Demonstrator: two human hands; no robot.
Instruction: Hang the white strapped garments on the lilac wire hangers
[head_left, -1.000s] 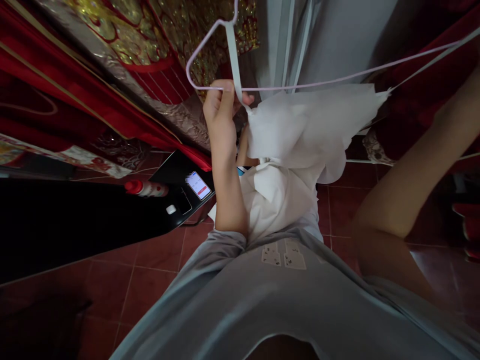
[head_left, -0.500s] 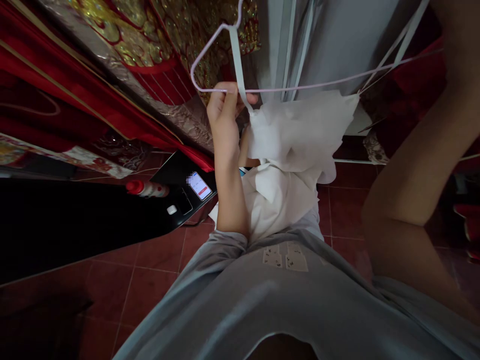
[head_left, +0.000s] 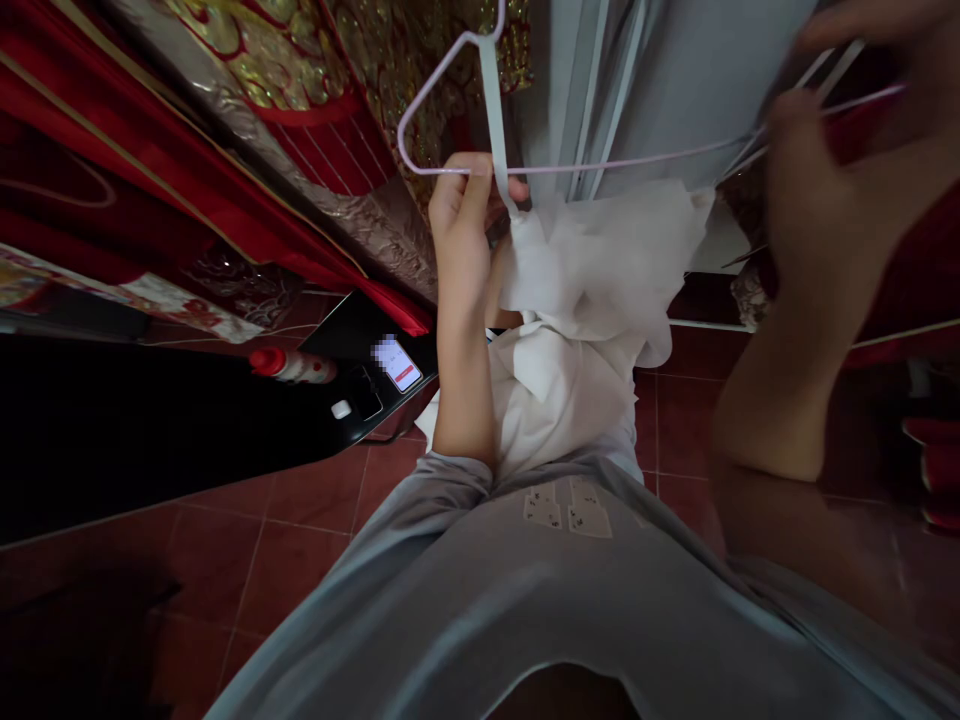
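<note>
A thin pink wire hanger (head_left: 600, 167) is held up in front of me, with a white garment (head_left: 592, 290) hanging from it by pale straps (head_left: 491, 110). My left hand (head_left: 461, 215) is closed on the hanger's lower bar beside the left strap. At the hanger's right end is my right hand (head_left: 847, 170), raised and smeared by motion, fingers near the right strap; its grip cannot be made out.
Red and gold embroidered cloth (head_left: 247, 130) hangs at left. A black table (head_left: 150, 420) holds a lit phone (head_left: 397, 363), a red-capped bottle (head_left: 289, 365) and a small white object (head_left: 341, 409). Red floor tiles (head_left: 300, 550) lie below. A pale wall or door (head_left: 675, 70) stands behind.
My right arm has swung up and inward to the hanger's right end. The hanger and garment shifted slightly right and up; my left hand kept its hold.
</note>
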